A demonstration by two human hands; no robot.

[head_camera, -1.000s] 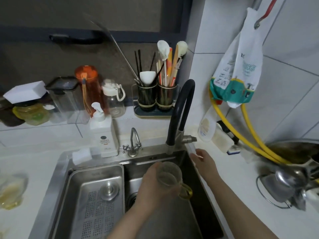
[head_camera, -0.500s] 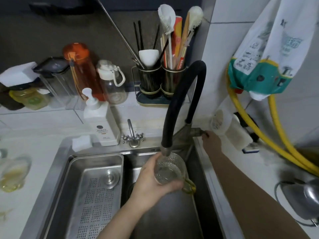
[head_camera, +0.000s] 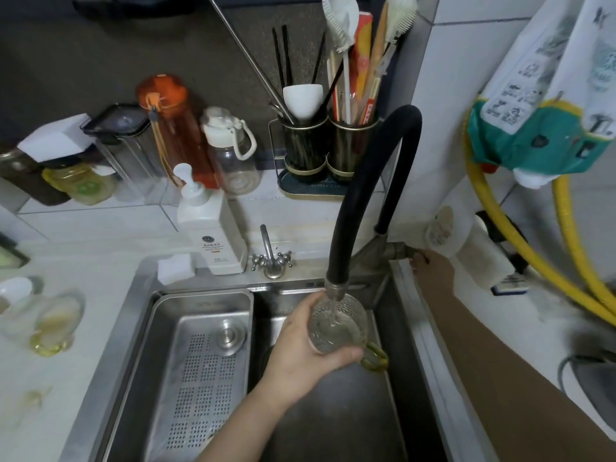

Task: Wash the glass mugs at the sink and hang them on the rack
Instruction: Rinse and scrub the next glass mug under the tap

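Note:
My left hand (head_camera: pixel 300 355) grips a clear glass mug (head_camera: pixel 336 325) with a yellow-green handle, held over the steel sink (head_camera: pixel 333 425) right under the black faucet spout (head_camera: pixel 363 201). A thin stream of water runs from the spout into the mug. My right hand (head_camera: pixel 431 268) holds the faucet lever (head_camera: pixel 401 251) at the sink's right rim, fingers curled on its end. Two more glass mugs (head_camera: pixel 55 325) lie blurred on the white counter at the far left.
A perforated steel drain tray (head_camera: pixel 200 368) fills the sink's left half. A white soap dispenser (head_camera: pixel 213 235) and a small tap (head_camera: pixel 271 258) stand behind the sink. Bottles, a utensil holder (head_camera: pixel 328 151), yellow hoses (head_camera: pixel 520 248) and a hanging bag crowd the back and right.
My right hand reached the faucet lever and took hold of it. The mug rose under the spout, and water now runs into it. The view moved closer.

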